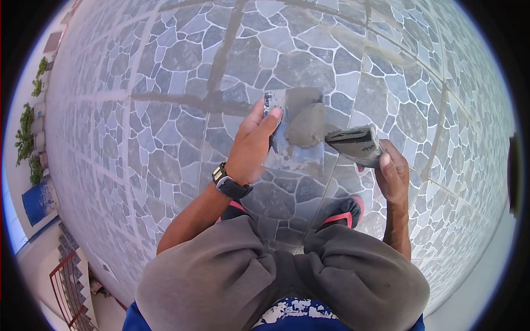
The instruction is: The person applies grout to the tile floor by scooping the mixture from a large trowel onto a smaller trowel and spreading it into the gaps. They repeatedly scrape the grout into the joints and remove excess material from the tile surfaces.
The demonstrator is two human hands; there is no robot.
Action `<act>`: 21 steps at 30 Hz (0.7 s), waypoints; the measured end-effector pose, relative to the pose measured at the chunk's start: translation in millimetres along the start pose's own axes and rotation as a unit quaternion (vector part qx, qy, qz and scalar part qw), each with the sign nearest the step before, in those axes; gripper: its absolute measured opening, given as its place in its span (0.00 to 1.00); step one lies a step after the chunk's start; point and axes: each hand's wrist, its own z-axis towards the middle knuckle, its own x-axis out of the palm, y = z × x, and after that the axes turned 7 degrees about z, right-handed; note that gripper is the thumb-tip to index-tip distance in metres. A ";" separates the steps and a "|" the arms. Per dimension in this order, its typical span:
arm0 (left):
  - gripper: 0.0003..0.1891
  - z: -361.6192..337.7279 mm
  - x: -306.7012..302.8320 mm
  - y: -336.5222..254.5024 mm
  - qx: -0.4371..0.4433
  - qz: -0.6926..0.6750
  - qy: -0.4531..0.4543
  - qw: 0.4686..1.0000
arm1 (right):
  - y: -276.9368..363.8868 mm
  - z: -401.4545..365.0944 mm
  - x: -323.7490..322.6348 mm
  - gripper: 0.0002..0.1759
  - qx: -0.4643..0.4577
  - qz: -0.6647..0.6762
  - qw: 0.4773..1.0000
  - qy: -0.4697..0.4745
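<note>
Left hand (pixel 251 148) grips a mortar-smeared metal plate (pixel 295 129), right hand (pixel 393 175) grasps a trowel (pixel 356 144).

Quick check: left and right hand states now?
Left hand: closed, holding a metal plate loaded with grey mortar.
Right hand: closed, holding a flat tool.

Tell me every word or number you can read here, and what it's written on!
None: no word or number can be read anywhere.
The metal plate in the left hand carries only grey paste.
The trowel in the right hand shows no label.
The watch is too small to read.
The blue and white print on the shirt is too blurred to tell.
</note>
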 end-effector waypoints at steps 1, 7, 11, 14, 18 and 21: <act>0.23 1.4 -0.6 -0.2 -0.021 -0.052 0.017 0.998 | 7.7 0.9 -0.8 0.30 -0.018 -0.068 0.997 0.013; 0.20 5.5 -1.7 6.5 -0.005 -0.042 0.053 0.998 | 48.7 15.5 5.9 0.29 -0.022 -0.196 0.978 0.071; 0.20 6.3 -1.2 9.1 0.008 -0.021 0.042 0.999 | 55.5 20.5 14.5 0.24 -0.073 -0.246 0.961 0.099; 0.21 5.8 -1.9 10.4 0.012 -0.024 0.043 0.999 | 57.7 20.6 18.2 0.19 -0.088 -0.265 0.954 0.106; 0.21 5.9 0.1 8.0 0.032 -0.002 0.040 0.999 | 51.4 18.0 21.2 0.15 -0.071 -0.298 0.946 0.109; 0.20 5.3 0.4 3.4 0.029 -0.003 0.036 0.999 | 39.5 15.4 18.8 0.14 -0.075 -0.326 0.936 0.109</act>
